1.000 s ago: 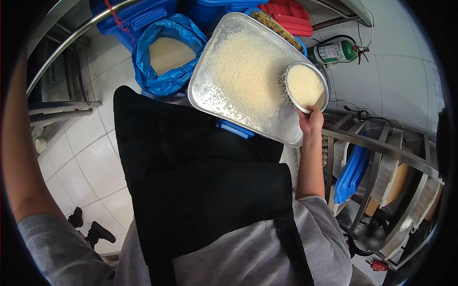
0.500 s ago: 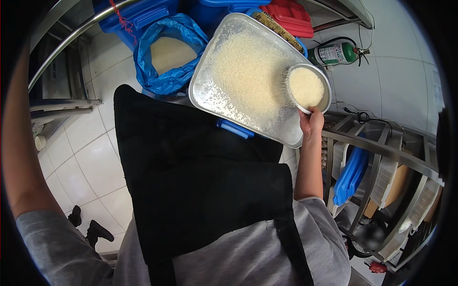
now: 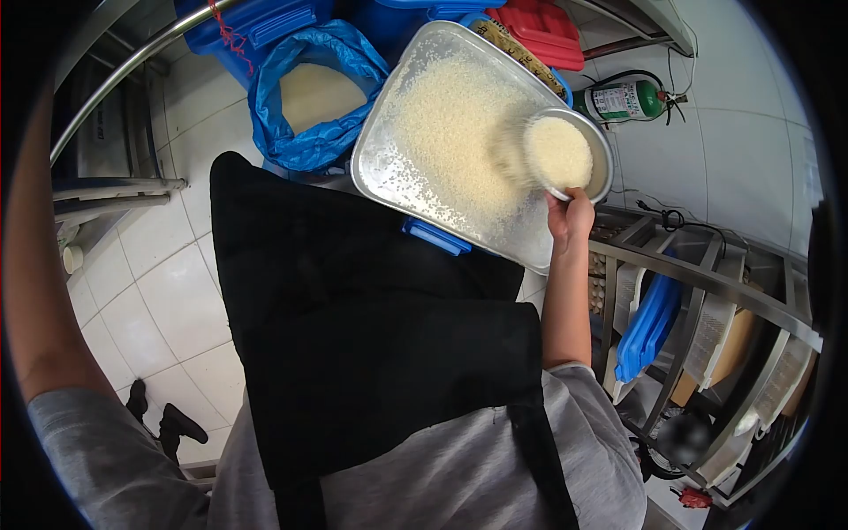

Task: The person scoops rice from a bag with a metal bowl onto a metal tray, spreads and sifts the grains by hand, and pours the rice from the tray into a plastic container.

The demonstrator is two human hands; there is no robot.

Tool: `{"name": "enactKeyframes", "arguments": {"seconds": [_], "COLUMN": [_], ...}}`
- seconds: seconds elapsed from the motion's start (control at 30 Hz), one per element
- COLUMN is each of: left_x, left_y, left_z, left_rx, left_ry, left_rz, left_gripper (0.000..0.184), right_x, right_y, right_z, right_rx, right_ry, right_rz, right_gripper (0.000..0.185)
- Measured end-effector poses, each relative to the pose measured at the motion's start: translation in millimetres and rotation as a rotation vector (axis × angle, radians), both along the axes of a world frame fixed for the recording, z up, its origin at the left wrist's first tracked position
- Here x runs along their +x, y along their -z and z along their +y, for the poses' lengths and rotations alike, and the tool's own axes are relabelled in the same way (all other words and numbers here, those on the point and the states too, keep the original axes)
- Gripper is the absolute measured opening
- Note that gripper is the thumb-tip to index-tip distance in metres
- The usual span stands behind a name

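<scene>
My right hand [image 3: 571, 215] grips the near rim of a round metal bowl [image 3: 602, 164], thumb over the edge. The bowl is tilted to the left over the right end of a large metal tray [image 3: 375, 168]. Rice [image 3: 558, 155] in the bowl spills over its left lip in a blurred stream. A broad layer of rice grains [image 3: 442, 124] covers much of the tray, with bare metal along its edges. My left forearm [image 3: 44, 265] runs up the left side of the view, and the hand itself is out of sight.
Left of the tray stands an open blue plastic bag [image 3: 269, 110] holding pale grain. Blue lidded bins [image 3: 265, 31] and a red lid [image 3: 539, 34] are behind. A green cylinder [image 3: 623, 100] lies by the wall. A metal rack [image 3: 751, 296] is at right; another person's shoes [image 3: 177, 428] show lower left.
The bowl tips further left and its rice has slid toward the left lip. The falling stream looks thicker. My right hand has risen slightly with it.
</scene>
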State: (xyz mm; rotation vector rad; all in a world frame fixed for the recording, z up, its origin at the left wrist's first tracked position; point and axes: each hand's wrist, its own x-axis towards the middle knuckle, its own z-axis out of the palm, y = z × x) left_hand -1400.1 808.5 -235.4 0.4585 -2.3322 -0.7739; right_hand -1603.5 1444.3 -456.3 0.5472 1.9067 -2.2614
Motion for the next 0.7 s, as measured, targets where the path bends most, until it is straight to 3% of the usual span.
{"name": "enactKeyframes", "arguments": {"seconds": [0.1,0.2,0.23,0.27,0.33,0.37,0.4,0.43,0.5,0.53,0.57,0.63,0.7], "left_x": [-3.6,0.4,11.7,22.1,36.3,29.6,22.4,16.7,2.9,0.0,-3.6,-0.9,4.0], "left_y": [-0.5,12.2,29.8,50.3,96.1,116.3,146.6,175.3,249.8,283.7,308.1,290.7,292.9], "left_z": [2.3,81.9,88.0,92.9,113.5,152.5,190.7,225.6,276.4,297.6,311.7,327.9,322.1], "left_rx": [0.071,0.074,-0.016,-0.109,-0.294,-0.374,-0.273,-0.105,0.106,0.481,0.714,0.983,0.922], "left_ry": [-0.039,-0.304,-0.298,-0.289,-0.261,0.092,0.159,0.192,0.050,-0.009,-0.033,0.029,0.066], "left_rz": [-0.014,0.353,0.336,0.321,0.285,0.400,0.331,0.102,-0.015,-0.140,-0.227,-0.272,-0.304], "left_gripper": [0.028,0.024,0.016,0.014,0.028,0.012,0.013,0.022,0.052,0.059,0.054,0.044,0.040], "right_x": [2.1,-4.7,-3.4,4.3,5.6,6.5,-2.5,0.2,13.9,26.6,25.7,21.6,15.8], "right_y": [-5.7,6.4,2.6,0.2,-0.2,1.6,9.4,8.0,-8.3,-23.0,-23.4,-18.2,-11.1], "right_z": [0.7,-0.5,-8.6,-14.4,-8.1,-2.0,3.7,-0.4,-30.6,-41.4,-36.9,-25.3,-24.7], "right_rx": [-0.222,-0.124,-0.083,-0.055,-0.114,-0.165,-0.338,-0.339,-0.086,0.007,0.009,-0.123,-0.218], "right_ry": [-0.020,0.061,0.102,0.023,-0.007,-0.045,0.042,0.053,0.119,0.018,0.023,-0.002,0.059], "right_rz": [-0.063,-0.032,-0.009,0.035,-0.008,-0.056,-0.120,-0.117,0.045,0.048,0.052,-0.051,-0.043], "right_gripper": [0.043,0.043,0.043,0.043,0.045,0.048,0.050,0.050,0.041,0.040,0.040,0.040,0.040]}}
